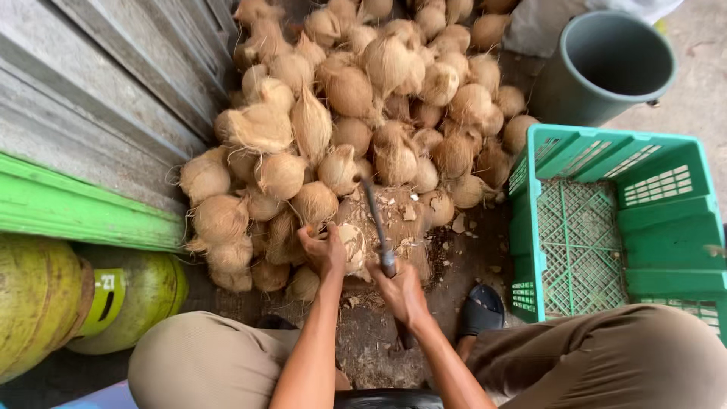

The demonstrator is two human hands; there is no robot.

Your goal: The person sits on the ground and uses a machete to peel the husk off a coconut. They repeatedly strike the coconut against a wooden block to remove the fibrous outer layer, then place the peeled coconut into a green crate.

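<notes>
- Coconut (353, 246), centre frame, on a chopping block (397, 227); my left hand (324, 250) wraps its side.
- My right hand (401, 291) is closed round a cleaver (376, 216), blade raised.
- Husk-trimming seems underway; the next chop needs my fingers kept back.
- Coconut pile (363, 98) above, green crate (613, 220) right.

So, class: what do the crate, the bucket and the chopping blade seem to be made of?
Green crate: moulded plastic, lattice walls, slight sheen. Grey bucket: probably plastic, matte and smooth. Blade in the right hand: likely metal, dark, dull and thin.
</notes>
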